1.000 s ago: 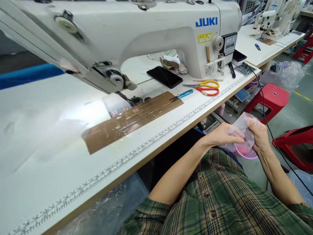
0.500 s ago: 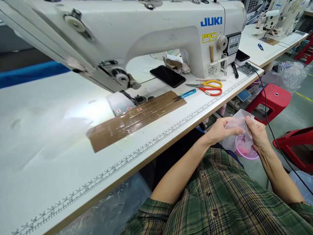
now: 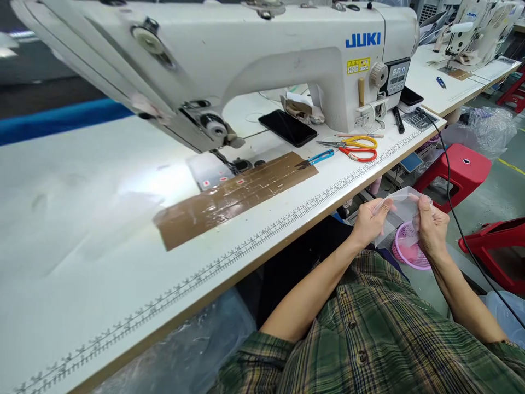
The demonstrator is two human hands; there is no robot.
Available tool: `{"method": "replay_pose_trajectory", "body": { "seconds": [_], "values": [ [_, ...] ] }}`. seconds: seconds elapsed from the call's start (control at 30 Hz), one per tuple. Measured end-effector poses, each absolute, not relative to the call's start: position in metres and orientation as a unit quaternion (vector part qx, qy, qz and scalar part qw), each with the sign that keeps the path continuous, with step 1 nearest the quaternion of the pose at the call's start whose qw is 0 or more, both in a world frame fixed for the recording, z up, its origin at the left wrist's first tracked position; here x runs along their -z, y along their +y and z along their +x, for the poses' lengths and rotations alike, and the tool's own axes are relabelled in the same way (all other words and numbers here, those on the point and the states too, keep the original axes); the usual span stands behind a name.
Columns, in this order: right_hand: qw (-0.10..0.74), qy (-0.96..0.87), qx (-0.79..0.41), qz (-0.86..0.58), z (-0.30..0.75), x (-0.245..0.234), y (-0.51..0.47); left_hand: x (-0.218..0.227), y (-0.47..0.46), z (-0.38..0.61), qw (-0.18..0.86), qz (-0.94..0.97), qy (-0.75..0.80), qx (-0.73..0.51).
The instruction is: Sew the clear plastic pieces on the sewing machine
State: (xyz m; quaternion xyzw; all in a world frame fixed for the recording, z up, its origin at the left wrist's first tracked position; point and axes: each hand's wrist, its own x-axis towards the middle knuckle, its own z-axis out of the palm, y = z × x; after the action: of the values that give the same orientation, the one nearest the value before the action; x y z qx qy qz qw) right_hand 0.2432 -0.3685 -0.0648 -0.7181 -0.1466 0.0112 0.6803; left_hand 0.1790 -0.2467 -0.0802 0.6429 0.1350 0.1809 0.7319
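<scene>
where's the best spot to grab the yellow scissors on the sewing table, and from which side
Probably by the yellow handle loops, coming from the right and from above. The yellow scissors lie flat on the table, blades pointing left toward the phone, loops to the right. Red-handled scissors lie close against them in front, so a pinch on the far loop looks cleanest.

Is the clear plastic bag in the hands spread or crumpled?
Spread: the left hand and right hand stretch the bag between them.
</scene>
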Motion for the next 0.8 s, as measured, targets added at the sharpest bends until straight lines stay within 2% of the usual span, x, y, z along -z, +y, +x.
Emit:
{"method": "replay_pose_trajectory", "body": {
  "seconds": [0.43, 0.63, 0.7, 0.8],
  "values": [
    [0.695, -0.144, -0.041, -0.703, 0.245, 0.063, -0.361, 0.073, -0.248, 0.168, 0.711, 0.652, 0.134, -0.228],
    [0.647, -0.243, -0.149, -0.708, 0.243, 0.03, -0.327, 0.042, -0.226, 0.117, 0.703, 0.64, 0.157, -0.267],
    [0.608, -0.316, -0.187, -0.704, 0.239, 0.018, -0.303, 0.027, -0.21, 0.088, 0.662, 0.665, 0.177, -0.299],
    [0.541, -0.435, -0.243, -0.677, 0.229, 0.002, -0.257, 0.009, -0.175, 0.039, 0.534, 0.73, 0.245, -0.35]
  ]
}}
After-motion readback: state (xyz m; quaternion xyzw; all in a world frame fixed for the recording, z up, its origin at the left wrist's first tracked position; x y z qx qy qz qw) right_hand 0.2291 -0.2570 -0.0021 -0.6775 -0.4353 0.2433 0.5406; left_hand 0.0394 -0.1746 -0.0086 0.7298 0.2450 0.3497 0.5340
